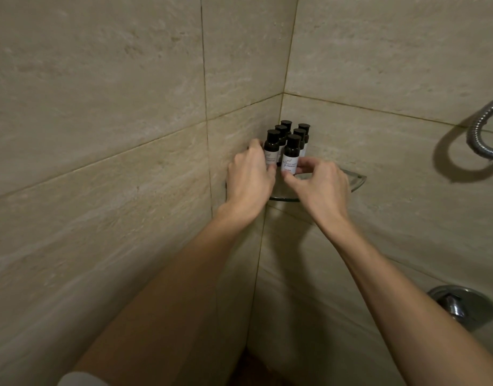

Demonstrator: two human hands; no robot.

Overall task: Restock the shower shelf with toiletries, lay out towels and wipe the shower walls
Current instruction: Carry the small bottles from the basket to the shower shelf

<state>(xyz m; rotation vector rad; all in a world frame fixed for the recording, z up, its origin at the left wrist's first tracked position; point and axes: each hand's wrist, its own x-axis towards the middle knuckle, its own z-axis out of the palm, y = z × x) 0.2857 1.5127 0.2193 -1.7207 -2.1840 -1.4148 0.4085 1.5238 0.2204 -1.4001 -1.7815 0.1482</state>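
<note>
Dark bottles (291, 154) upright, caps up

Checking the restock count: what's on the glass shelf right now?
Six dark bottles stand upright on the glass shelf, bunched into the corner. The left hand and right hand hold the front two and cover the shelf's near part.

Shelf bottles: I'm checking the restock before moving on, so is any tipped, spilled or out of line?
Nothing stands out. Six dark bottles stand upright, capped, clustered in the glass shelf's corner; both hands touch the front two.
</note>
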